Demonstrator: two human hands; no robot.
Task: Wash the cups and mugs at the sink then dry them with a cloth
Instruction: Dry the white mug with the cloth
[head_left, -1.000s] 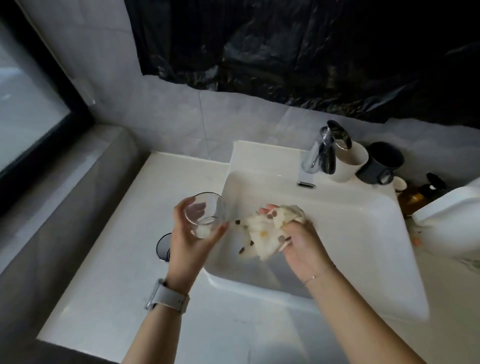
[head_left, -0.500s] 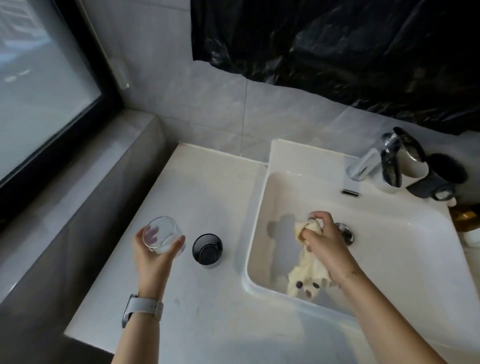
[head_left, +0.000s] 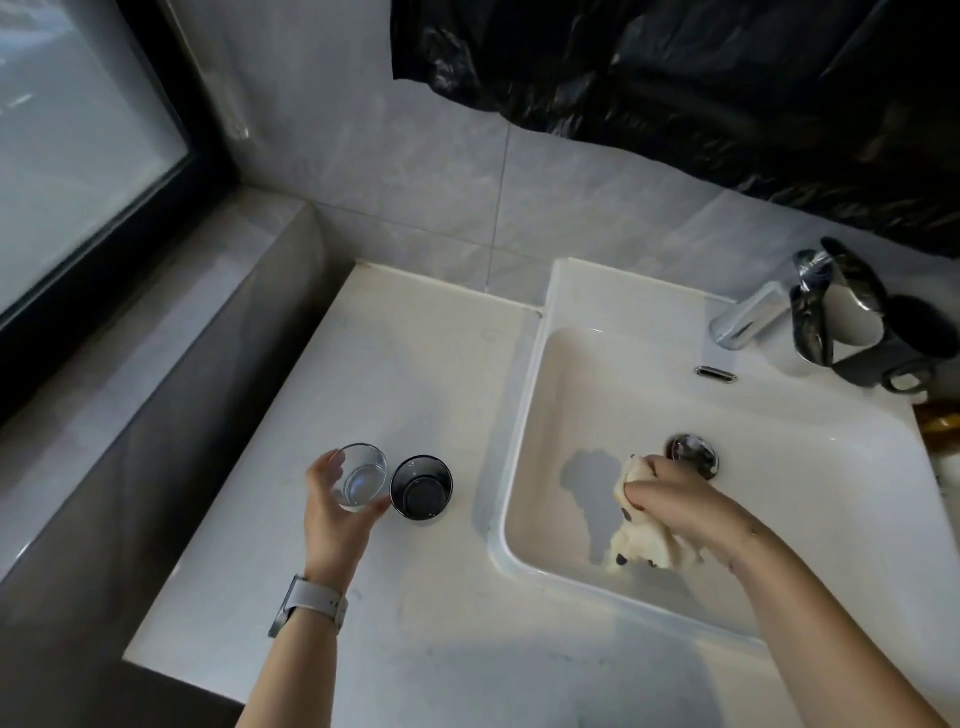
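Pale grey wall tiles back a white stone counter (head_left: 249, 519) with a square white basin (head_left: 810, 457) let into it. On the counter the left hand (head_left: 332, 514) curls its fingers round a clear round glass tumbler (head_left: 362, 475), upright, just beside a dark smoked glass cup (head_left: 421, 487). Over the basin the right hand (head_left: 675, 506) grips a cream spotted cloth (head_left: 644, 545) bunched in closed fingers. Both glasses look finished. Behind the chrome tap (head_left: 753, 314) a white mug (head_left: 852, 317) and a dark grey mug (head_left: 904, 348) seemingly wait for washing and drying.
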